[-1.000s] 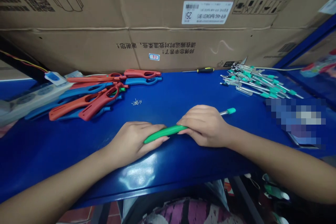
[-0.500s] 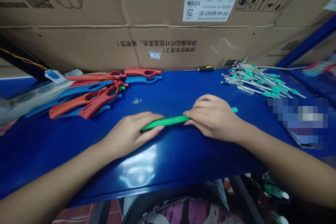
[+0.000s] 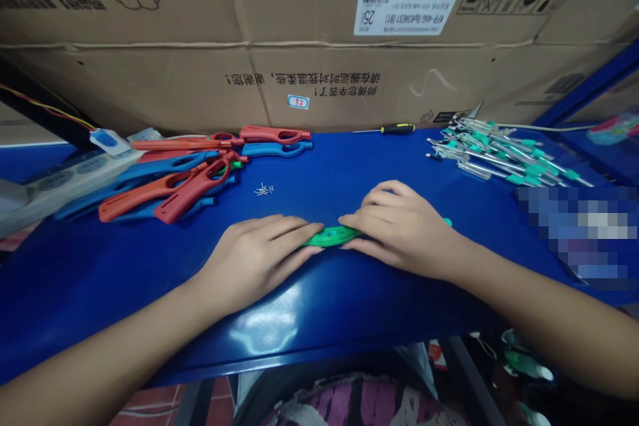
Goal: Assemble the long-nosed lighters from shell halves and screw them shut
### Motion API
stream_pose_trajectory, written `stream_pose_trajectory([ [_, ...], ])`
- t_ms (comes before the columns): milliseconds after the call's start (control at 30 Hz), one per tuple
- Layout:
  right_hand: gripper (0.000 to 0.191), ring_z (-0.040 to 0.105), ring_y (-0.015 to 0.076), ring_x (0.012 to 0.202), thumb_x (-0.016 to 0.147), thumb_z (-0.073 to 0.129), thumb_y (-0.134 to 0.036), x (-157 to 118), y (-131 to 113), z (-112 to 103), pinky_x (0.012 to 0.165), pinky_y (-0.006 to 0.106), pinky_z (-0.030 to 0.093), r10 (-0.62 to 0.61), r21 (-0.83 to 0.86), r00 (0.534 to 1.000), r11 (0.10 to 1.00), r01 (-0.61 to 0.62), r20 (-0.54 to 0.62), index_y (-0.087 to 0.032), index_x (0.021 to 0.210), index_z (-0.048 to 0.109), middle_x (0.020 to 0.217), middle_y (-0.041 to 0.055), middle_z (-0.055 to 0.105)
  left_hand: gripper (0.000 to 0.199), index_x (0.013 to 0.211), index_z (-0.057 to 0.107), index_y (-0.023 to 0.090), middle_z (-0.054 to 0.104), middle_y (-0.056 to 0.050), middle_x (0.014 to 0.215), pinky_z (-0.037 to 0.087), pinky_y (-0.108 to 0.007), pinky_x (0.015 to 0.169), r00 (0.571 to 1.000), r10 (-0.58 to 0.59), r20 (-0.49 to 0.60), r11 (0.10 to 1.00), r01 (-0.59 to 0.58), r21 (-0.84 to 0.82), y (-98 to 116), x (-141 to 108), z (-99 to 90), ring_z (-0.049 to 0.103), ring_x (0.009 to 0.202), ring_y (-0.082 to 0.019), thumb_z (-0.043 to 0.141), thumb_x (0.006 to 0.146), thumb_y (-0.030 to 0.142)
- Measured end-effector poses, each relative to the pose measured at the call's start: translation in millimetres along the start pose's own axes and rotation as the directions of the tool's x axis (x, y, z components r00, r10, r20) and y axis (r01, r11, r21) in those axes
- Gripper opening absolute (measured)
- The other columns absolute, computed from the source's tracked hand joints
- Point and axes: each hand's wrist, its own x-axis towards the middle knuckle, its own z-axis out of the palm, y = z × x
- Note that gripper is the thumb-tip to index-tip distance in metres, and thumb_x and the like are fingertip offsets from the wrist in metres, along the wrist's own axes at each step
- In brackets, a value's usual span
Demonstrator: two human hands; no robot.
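Observation:
A green lighter casing (image 3: 330,236) lies crosswise between my two hands, just above or on the blue tabletop; I cannot tell which. My left hand (image 3: 262,256) is closed around its left end. The fingers of my right hand (image 3: 404,229) wrap the right part, and a green tip pokes out beyond them. Most of the casing is hidden under both hands. Behind my left hand lies a small pile of screws (image 3: 263,190). Further left sits a heap of red and blue lighter casings (image 3: 187,188).
Lighter inner parts with metal rods and teal pieces (image 3: 504,153) are heaped at the back right. A screwdriver (image 3: 398,129) lies against the cardboard box (image 3: 309,20). A power strip (image 3: 74,180) stands at the left. A blurred-out flat object (image 3: 574,233) lies at the right.
My hands have come closer together, and the casing has turned, now showing small bluish spots along its side. My left hand has shifted right, covering more of its left end.

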Motion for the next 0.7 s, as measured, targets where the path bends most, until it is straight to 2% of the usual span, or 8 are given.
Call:
stream_pose_trajectory([
  [167, 0.035, 0.061, 0.0281, 0.105, 0.096, 0.061, -0.041, -3.6, 6.5, -14.7, 0.096, 0.045, 0.038, 0.144, -0.122, 0.985, 0.984, -0.133, 0.093, -0.017, 0.121, 0.065, 0.113, 0.0113, 0.073, 0.025, 0.114, 0.071, 0.017, 0.078, -0.006, 0.107, 0.061, -0.031, 0.081, 0.997, -0.062, -0.056, 0.998, 0.062, 0.000, -5.8, -1.6, -2.1, 0.075, 0.091, -0.020, 0.058, 0.099, 0.031],
  [267, 0.043, 0.059, 0.0336, 0.113, 0.091, 0.066, -0.040, -14.8, 26.6, -22.9, 0.100, 0.050, 0.038, 0.258, -0.221, 0.960, 0.948, -0.229, 0.110, -0.017, 0.127, 0.061, 0.121, 0.0140, 0.070, 0.023, 0.110, 0.073, 0.016, 0.078, -0.007, 0.104, 0.061, -0.029, 0.079, 0.989, -0.114, -0.091, 0.993, 0.112, -0.019, -11.0, -1.2, -5.0, 0.075, 0.090, -0.020, 0.059, 0.097, 0.029],
  [333, 0.040, 0.061, 0.0342, 0.110, 0.090, 0.066, -0.040, -23.4, 43.6, -26.2, 0.102, 0.054, 0.037, 0.305, -0.228, 0.946, 0.934, -0.275, 0.110, -0.017, 0.123, 0.062, 0.117, 0.0139, 0.071, 0.021, 0.107, 0.074, 0.016, 0.078, -0.006, 0.101, 0.061, -0.029, 0.076, 0.985, -0.134, -0.112, 0.991, 0.131, -0.039, -13.6, -1.0, -6.6, 0.076, 0.087, -0.020, 0.060, 0.096, 0.029],
  [467, 0.016, 0.066, 0.0275, 0.096, 0.095, 0.058, -0.034, -32.2, 67.4, -27.2, 0.106, 0.055, 0.035, 0.265, -0.126, 0.960, 0.959, -0.252, 0.096, -0.022, 0.100, 0.068, 0.098, 0.0063, 0.074, 0.020, 0.105, 0.075, 0.017, 0.079, -0.006, 0.098, 0.060, -0.027, 0.072, 0.980, -0.144, -0.137, 0.989, 0.137, -0.061, -16.6, -1.6, -7.4, 0.075, 0.083, -0.019, 0.061, 0.094, 0.027],
  [567, 0.015, 0.066, 0.0243, 0.095, 0.097, 0.054, -0.030, -29.2, 68.8, -24.2, 0.105, 0.050, 0.038, 0.220, -0.051, 0.972, 0.975, -0.216, 0.088, -0.023, 0.098, 0.068, 0.098, 0.0052, 0.073, 0.019, 0.103, 0.075, 0.015, 0.079, -0.006, 0.096, 0.059, -0.026, 0.071, 0.979, -0.129, -0.160, 0.990, 0.119, -0.070, -17.6, -2.1, -6.1, 0.075, 0.081, -0.018, 0.063, 0.093, 0.025],
  [700, 0.020, 0.064, 0.0221, 0.096, 0.100, 0.049, -0.028, -21.8, 57.6, -20.3, 0.098, 0.043, 0.044, 0.180, 0.085, 0.977, 0.978, -0.190, 0.119, -0.020, 0.101, 0.067, 0.100, 0.0076, 0.071, 0.017, 0.102, 0.074, 0.012, 0.078, -0.008, 0.096, 0.058, -0.025, 0.073, 0.982, -0.105, -0.154, 0.991, 0.090, -0.102, -16.2, -1.2, -3.3, 0.075, 0.081, -0.017, 0.064, 0.092, 0.021],
])
